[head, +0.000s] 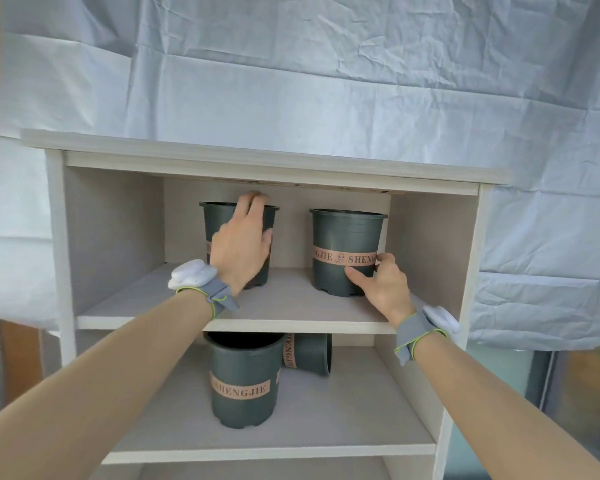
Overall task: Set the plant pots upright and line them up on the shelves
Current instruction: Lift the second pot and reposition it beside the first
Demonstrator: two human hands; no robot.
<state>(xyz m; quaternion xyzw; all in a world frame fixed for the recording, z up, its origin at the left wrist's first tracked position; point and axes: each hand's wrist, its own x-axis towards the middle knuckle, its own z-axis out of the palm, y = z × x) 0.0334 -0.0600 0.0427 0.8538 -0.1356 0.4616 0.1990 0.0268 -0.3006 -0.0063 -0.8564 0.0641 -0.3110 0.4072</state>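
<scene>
The left hand [241, 242] covers most of the front of the left pot [215, 230] on the upper shelf [284, 306], hiding its label but for a sliver at the left edge. The fingers reach over the rim and the thumb lies on the pot's right side, so the hand is gripping the pot. The right hand [381, 282] touches the right pot [345, 251] low on its right side, with a forefinger on the wall and the thumb on the pink band; whether it is really gripping cannot be told.

Both upper pots stand upright, well apart, near the back. Their insides cannot be seen from this angle.

On the lower shelf [326, 427] an upright pot [243, 379] stands forward, its rim partly hidden by the shelf board above and by the left forearm; its mouth looks dark, and the contents cannot be made out. Just behind it to the right a tipped pot [309, 355] lies on its side, base to the right, half hidden by the upright one.

The upper shelf has open room on the left, at the front, and between the pots. The lower shelf is open on the right and in front. A third shelf below is cut off by the frame. A creased white sheet [326, 81] hangs behind the cabinet.
</scene>
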